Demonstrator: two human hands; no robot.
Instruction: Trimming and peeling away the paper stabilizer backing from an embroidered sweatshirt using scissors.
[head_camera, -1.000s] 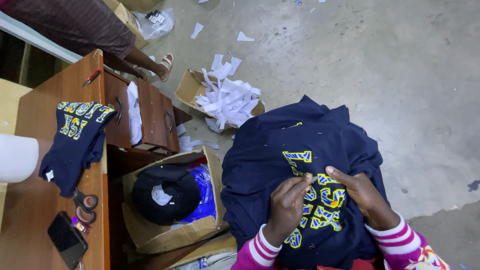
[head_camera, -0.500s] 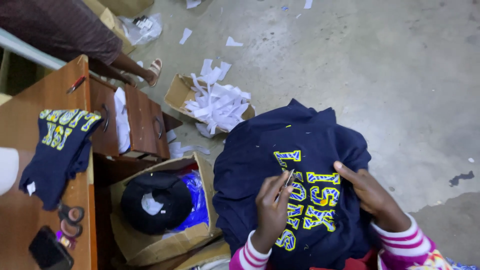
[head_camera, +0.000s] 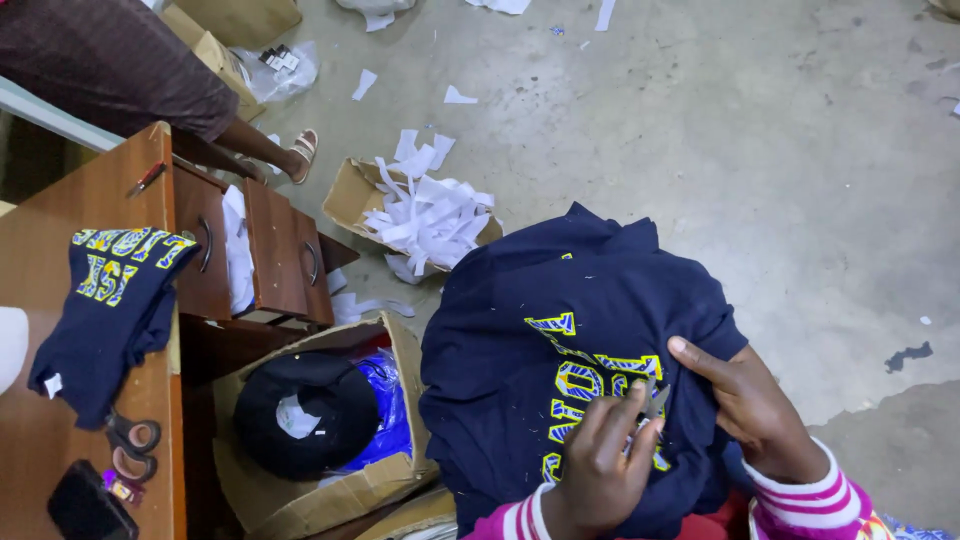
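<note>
small tool in right hand unclear, phone cropped

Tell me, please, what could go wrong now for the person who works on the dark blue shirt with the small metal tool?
1. The left hand holds a small metal tool close to the right hand, which pinches the navy shirt; a slip could nick the right hand's fingers.
2. The tool's tip lies on the yellow lettering, so it might cut the print or the cloth.
3. The shirt is bunched, so a hidden layer could perhaps be caught too.
</note>
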